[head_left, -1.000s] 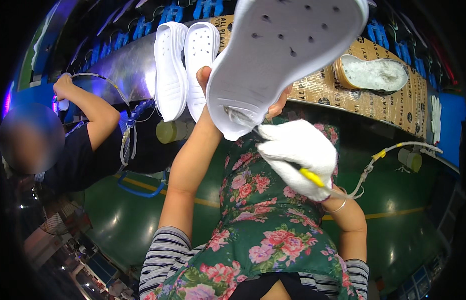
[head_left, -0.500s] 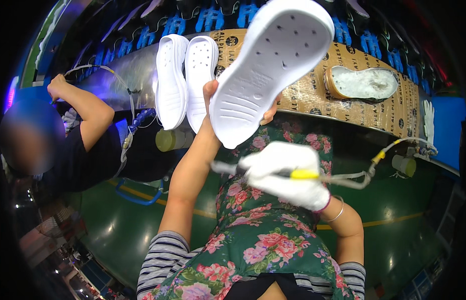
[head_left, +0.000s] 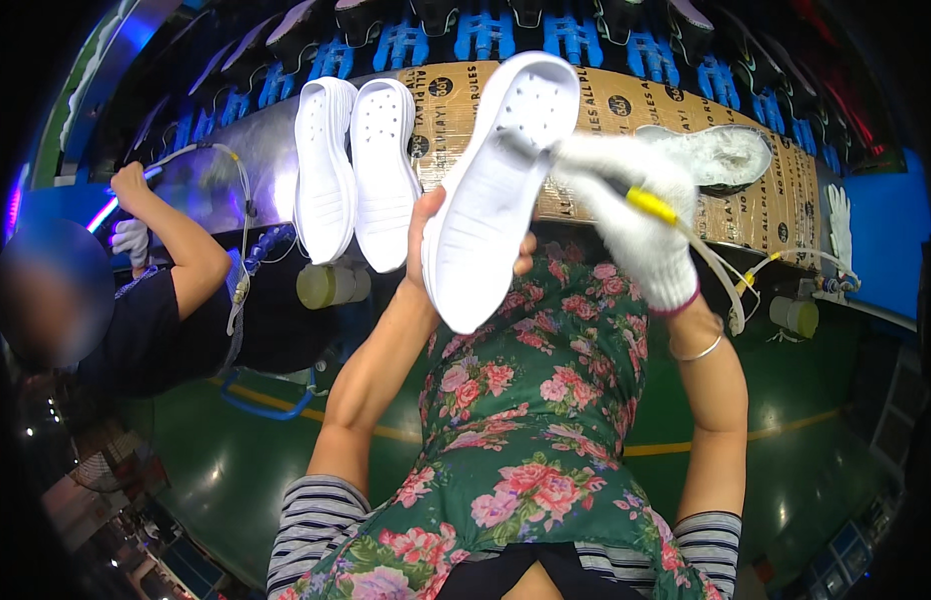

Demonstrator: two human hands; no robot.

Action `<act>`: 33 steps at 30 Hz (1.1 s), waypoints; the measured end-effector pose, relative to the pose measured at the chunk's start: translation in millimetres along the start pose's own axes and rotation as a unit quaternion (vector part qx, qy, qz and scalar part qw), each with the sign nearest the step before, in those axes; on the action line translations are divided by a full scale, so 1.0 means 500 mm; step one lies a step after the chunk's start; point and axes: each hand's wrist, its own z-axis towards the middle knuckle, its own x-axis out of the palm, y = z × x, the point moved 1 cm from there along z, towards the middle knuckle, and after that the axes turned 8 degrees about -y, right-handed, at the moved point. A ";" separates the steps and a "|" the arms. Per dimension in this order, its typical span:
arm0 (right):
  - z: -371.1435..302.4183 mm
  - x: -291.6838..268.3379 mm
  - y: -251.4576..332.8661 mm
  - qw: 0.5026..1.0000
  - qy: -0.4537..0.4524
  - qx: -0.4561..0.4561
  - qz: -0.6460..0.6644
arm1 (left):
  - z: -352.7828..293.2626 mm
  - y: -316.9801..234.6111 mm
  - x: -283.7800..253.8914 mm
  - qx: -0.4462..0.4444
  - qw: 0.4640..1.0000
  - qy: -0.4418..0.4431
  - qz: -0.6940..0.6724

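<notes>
My bare left hand [head_left: 419, 245] grips a white shoe sole [head_left: 474, 235], thumb at its left edge and fingertips showing at the right. The sole is tilted, its hollow inner face toward me, with small holes near the far end. My right hand [head_left: 641, 225], in a white knit glove, is closed around a brush [head_left: 518, 143] with yellow tape and a pale hose at its rear. The blurred brush tip lies over the sole's inner face; contact is hard to confirm. Two more white soles [head_left: 324, 170] [head_left: 384, 170] lie side by side to the left.
A cardboard-covered bench [head_left: 596, 100] runs across, bearing a smeared, whitish sole-shaped piece [head_left: 721, 155] and, farther right, a white glove [head_left: 839, 225]. Shoes on blue holders [head_left: 486, 38] line the back. A co-worker's arm [head_left: 181, 225] is at left; pale containers [head_left: 331, 287] [head_left: 794, 317] hang below the bench edge.
The sole has moved lower and farther from the camera. My right hand has moved up and right, bringing the brush from below the sole to over its inner face.
</notes>
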 end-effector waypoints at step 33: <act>-0.107 -0.010 0.153 0.979 0.136 -0.152 0.024 | 0.048 -0.005 0.023 0.025 0.984 0.175 -0.004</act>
